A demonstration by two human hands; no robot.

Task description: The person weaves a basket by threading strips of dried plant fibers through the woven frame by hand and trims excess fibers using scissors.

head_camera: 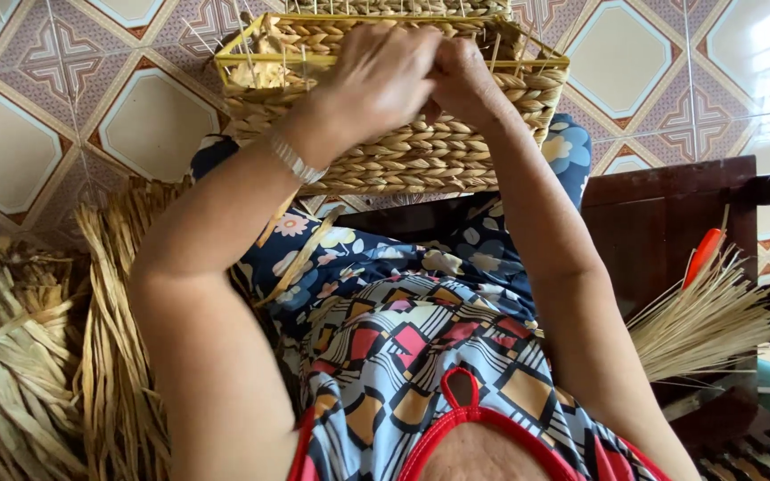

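Head view looks down on both hands meeting at the near rim of a woven basket [421,151] that rests on the person's lap. Left hand [380,76] is curled, fingers pressed together over the rim; what it pinches is hidden. Right hand [463,78] is closed beside it, touching it, its grip also hidden. Yellow frame [251,61] lines the basket's top, left of the hands. Loose straw [20,356] lies well left of them, a bundle of thin reeds [706,325] well right.

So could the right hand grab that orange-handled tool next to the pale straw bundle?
Probably yes: the orange-handled tool lies uncovered on the right hand's side, but that hand is busy at the woven straw basket.
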